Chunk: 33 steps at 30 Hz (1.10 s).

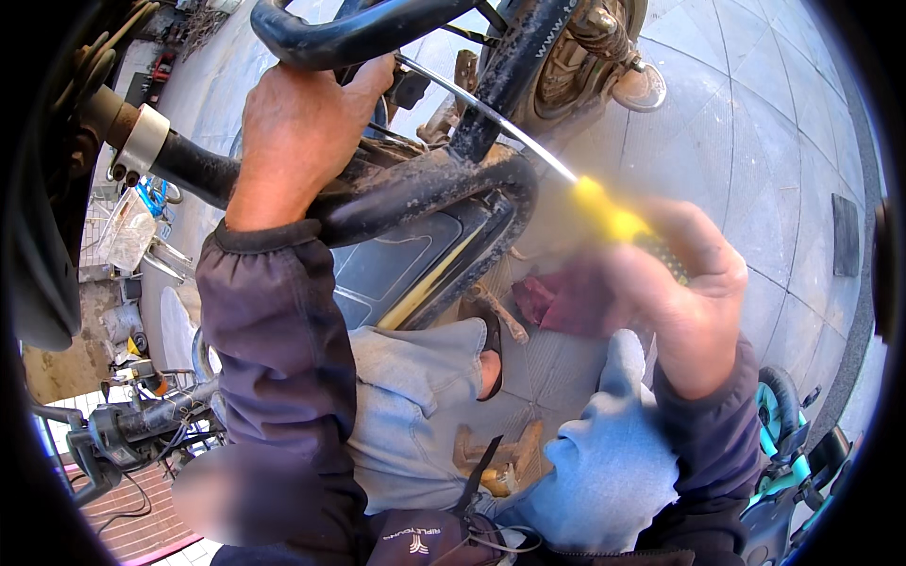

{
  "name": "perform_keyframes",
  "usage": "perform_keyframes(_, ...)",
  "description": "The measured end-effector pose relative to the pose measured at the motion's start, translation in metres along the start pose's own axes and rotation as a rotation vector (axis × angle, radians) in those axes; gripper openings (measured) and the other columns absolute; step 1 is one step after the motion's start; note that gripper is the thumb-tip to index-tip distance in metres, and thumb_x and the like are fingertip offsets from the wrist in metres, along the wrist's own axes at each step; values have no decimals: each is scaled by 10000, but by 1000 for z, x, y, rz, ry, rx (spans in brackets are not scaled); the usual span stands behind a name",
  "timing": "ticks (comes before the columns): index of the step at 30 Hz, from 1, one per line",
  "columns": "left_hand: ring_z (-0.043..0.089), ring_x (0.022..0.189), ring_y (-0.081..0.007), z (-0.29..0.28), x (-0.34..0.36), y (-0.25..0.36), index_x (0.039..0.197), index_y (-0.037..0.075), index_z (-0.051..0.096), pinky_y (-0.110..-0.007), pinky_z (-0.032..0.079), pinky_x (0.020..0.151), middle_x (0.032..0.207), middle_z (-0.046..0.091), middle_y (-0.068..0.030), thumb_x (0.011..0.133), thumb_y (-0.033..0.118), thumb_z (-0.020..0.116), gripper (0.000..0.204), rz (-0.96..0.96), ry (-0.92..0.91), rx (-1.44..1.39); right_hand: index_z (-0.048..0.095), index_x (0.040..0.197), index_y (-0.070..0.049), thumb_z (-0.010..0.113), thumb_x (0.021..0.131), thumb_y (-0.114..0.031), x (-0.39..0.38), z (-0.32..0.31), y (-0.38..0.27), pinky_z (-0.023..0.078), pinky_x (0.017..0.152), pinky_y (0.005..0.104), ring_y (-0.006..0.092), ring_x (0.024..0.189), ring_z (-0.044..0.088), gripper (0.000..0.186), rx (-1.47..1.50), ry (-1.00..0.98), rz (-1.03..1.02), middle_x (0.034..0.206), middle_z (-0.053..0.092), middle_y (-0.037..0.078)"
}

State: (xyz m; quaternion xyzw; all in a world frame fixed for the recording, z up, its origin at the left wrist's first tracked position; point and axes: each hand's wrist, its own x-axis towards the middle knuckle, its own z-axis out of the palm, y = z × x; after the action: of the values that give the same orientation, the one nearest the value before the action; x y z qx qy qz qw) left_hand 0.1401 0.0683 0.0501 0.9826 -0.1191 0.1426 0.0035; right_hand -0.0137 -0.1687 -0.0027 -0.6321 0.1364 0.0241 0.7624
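Note:
A screwdriver with a yellow handle and a long metal shaft is gripped in my right hand, which is somewhat blurred. Its shaft slants up and left, ending near the thumb of my left hand. That hand reaches in beneath a thick black tube of a dirty two-wheeler frame. The thumb presses against a small dark part, while the other fingers curl out of sight behind the tube. Below the frame sits a dark plastic box.
A dark red cloth lies below my right hand. A wheel hub stands at the top. Handlebars of another vehicle are at lower left, and a teal-and-black vehicle is at lower right. Grey paving spreads to the right.

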Motion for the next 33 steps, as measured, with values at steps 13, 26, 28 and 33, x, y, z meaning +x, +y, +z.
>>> perform_keyframes(13,618,845,-424,-1,-1,-4,1020,45,652,-460,485,745,852,648,-243,832,433,622,433,48,16,-81,636,1032,26,701,764,-28,-9,12,-7,510,562,273,221,676,654,281,-717,64,-541,839,648,143)
perform_keyframes(26,627,818,-391,6,-3,-8,981,58,674,-452,485,732,829,654,-215,805,379,657,367,42,91,-126,491,1059,20,676,783,-52,-9,14,-34,440,459,204,63,618,554,340,-257,-116,-79,786,584,54)
perform_keyframes(28,628,818,-386,6,-4,-7,981,63,679,-450,486,734,828,657,-209,805,372,658,356,35,85,-141,522,1031,14,673,770,-30,-10,13,-23,461,504,217,55,642,561,305,-536,-33,-321,770,591,52)
perform_keyframes(33,630,832,-381,3,-3,-4,973,70,685,-447,491,751,838,665,-199,800,366,662,344,19,34,-135,573,1055,9,658,803,-21,-18,29,-25,454,554,217,48,613,533,267,-734,80,-356,742,589,44)
